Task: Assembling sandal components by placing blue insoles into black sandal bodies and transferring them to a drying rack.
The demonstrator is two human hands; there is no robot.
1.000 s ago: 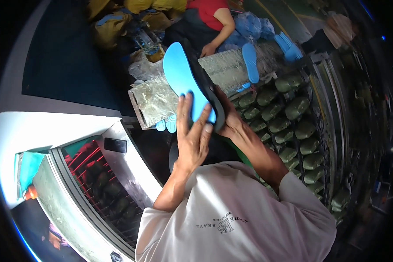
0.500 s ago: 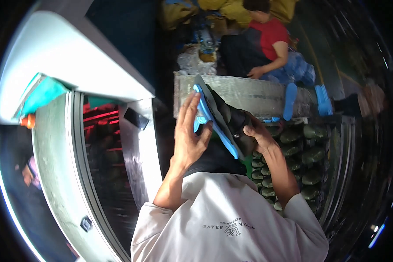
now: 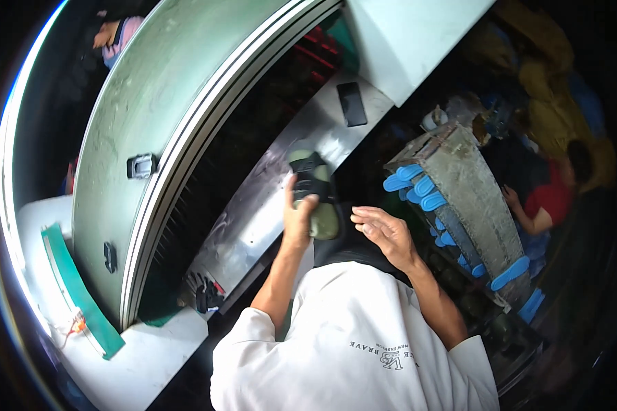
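My left hand [image 3: 297,220] is closed around a sandal upper on an olive-green shoe last [image 3: 326,223]. Dark straps [image 3: 311,177] cross its top, and the whole piece looks slightly blurred. It is held over the edge of a shiny metal shelf [image 3: 253,195]. To the right, my right hand [image 3: 388,236] is empty, its fingers stretched out and somewhat bent, apart from the last. No blue sole shows on the held piece; its underside is hidden.
A phone [image 3: 352,104] and dark gloves [image 3: 206,291] lie on the metal shelf. Beyond curves a pale green conveyor belt [image 3: 144,103] carrying a small dark-and-grey piece [image 3: 142,166]. At right, blue soles [image 3: 432,198] rest along a worn bench [image 3: 469,171], with a co-worker [image 3: 552,198] behind it.
My view has swung left toward the metal shelf and conveyor. My right hand has let go of the shoe piece, which my left hand now holds. The blue sole against it no longer shows.
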